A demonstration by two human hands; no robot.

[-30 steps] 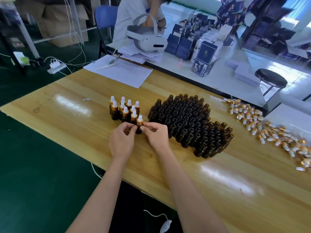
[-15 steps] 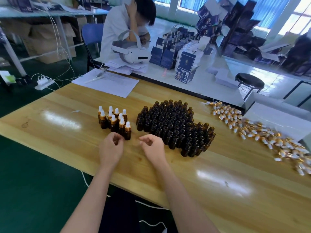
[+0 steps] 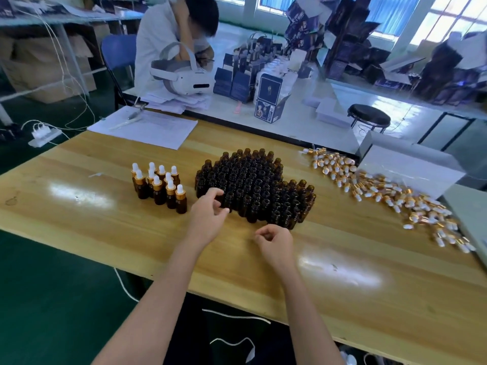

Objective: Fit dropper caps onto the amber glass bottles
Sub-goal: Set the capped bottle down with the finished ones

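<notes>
Since the earlier frames, the left hand (image 3: 208,217) has been withdrawn from the group of capped amber glass bottles (image 3: 158,187). It has been carried right and farther out, to the near-left corner of the dense block of uncapped amber glass bottles (image 3: 253,185). The right hand (image 3: 276,242) has been shifted right and is held over the pale wooden tabletop (image 3: 79,225), near the block's near edge but apart from it.

The last-fitted bottle (image 3: 181,200), with a white rubber bulb and gold collar, has been left upright at the near-right corner of the capped group. It is touched by neither hand.

The left grip is parted, with thumb and forefinger spread about a bottle at the block's corner; contact cannot be confirmed. The right grip is loosely curled and nothing is held in it.

One capping cycle is judged complete, and the fetching of the next bottle is judged begun. A cap is still required from the loose gold-and-white dropper caps (image 3: 382,191), heaped at the right of the tabletop, well apart from both hands. Most bottles remain uncapped, so the task is judged to be at an early stage. As the block is tightly packed, a straight upward lift is advised so that neighbouring bottles are not toppled.
</notes>
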